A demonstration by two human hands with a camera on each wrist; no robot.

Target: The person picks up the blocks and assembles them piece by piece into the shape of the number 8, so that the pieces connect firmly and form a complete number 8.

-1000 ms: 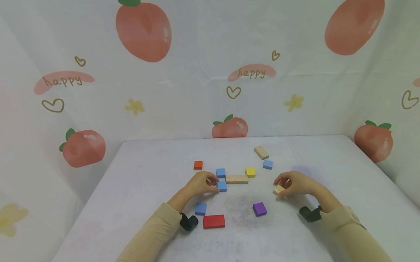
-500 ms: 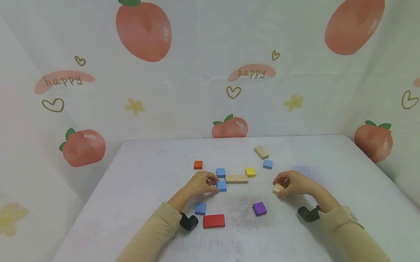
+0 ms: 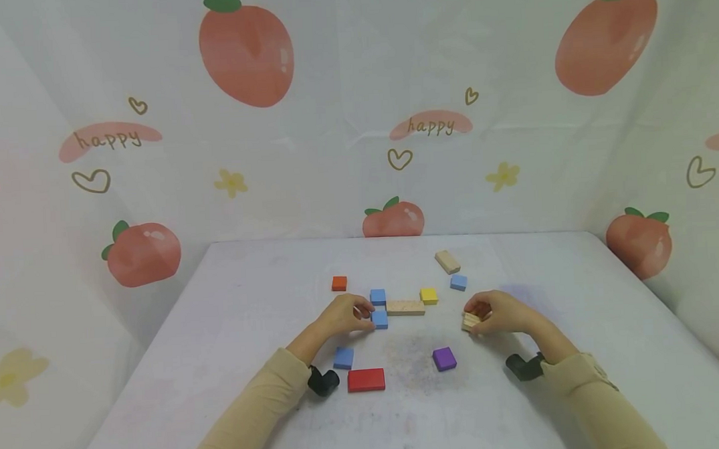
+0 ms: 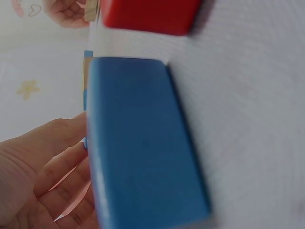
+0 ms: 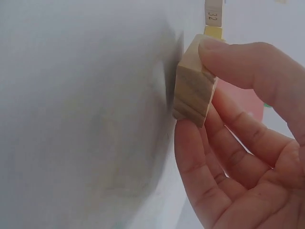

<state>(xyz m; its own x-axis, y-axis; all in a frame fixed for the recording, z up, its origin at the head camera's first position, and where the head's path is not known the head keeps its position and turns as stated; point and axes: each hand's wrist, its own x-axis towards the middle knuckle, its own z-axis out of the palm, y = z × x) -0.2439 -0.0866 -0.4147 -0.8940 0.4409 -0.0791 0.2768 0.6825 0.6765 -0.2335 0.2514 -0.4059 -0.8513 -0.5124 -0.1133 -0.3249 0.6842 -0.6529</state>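
Note:
In the head view the left hand (image 3: 343, 314) pinches a blue block (image 3: 380, 319) at its left side; a second blue block (image 3: 377, 297) lies just behind it. A long wooden block (image 3: 405, 308) extends rightward from these two. The right hand (image 3: 501, 311) holds a small wooden block (image 3: 469, 322) between thumb and fingers, right of the long one. Seen from the right wrist, thumb and fingertips grip the wooden block (image 5: 194, 90) by its ends, close above the table. In the left wrist view the left hand (image 4: 47, 176) is partly hidden behind a near blue block (image 4: 138, 143).
A yellow block (image 3: 429, 296) touches or nearly touches the long block's right end. Farther back are an orange-red block (image 3: 339, 283), a blue block (image 3: 458, 282) and a wooden block (image 3: 447, 261). Nearer lie a blue block (image 3: 344, 358), a red block (image 3: 366, 380) and a purple block (image 3: 444, 359).
My right hand has moved slightly left and away from me with the small wooden block, which has turned a little. The left hand has stayed in place.

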